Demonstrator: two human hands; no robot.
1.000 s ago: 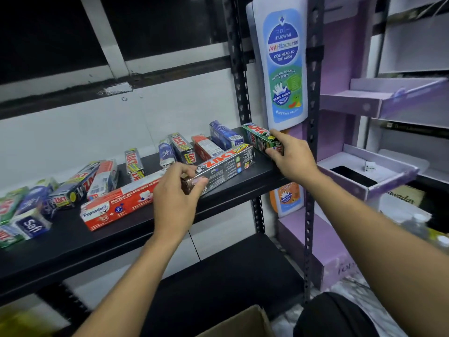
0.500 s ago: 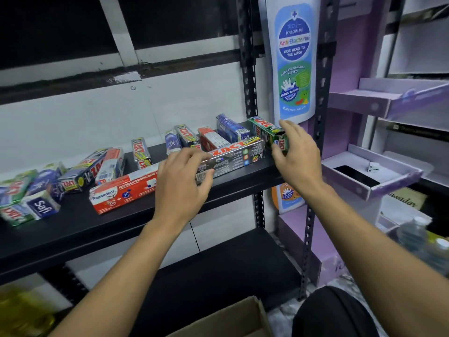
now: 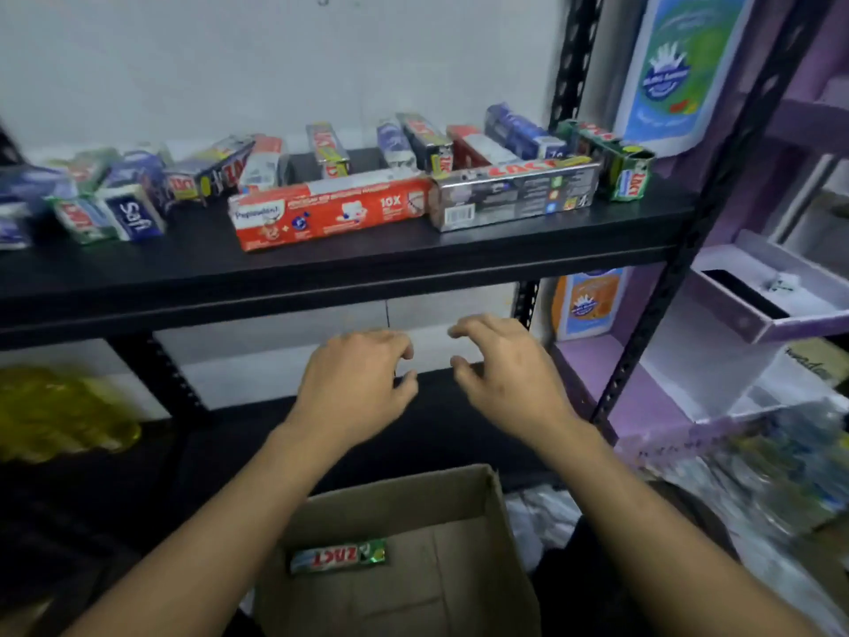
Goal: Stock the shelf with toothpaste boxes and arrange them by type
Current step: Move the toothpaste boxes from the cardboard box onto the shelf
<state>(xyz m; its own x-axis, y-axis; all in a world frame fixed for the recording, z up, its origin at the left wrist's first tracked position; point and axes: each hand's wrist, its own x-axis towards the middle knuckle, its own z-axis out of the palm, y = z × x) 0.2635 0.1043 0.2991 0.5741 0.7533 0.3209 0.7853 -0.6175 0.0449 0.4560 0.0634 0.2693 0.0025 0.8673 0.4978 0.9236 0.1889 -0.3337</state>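
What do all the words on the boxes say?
"Pepsodent" and "10X": red box on the shelf.
"ZACT": long silver box.
"ZACT": green box at the right end.
"ZACT": green box in the carton.
"Safi": blue box.
Small print and the posters: too blurred.

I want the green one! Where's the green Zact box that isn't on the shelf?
The green Zact box lies flat inside the cardboard box, low centre, below both hands.
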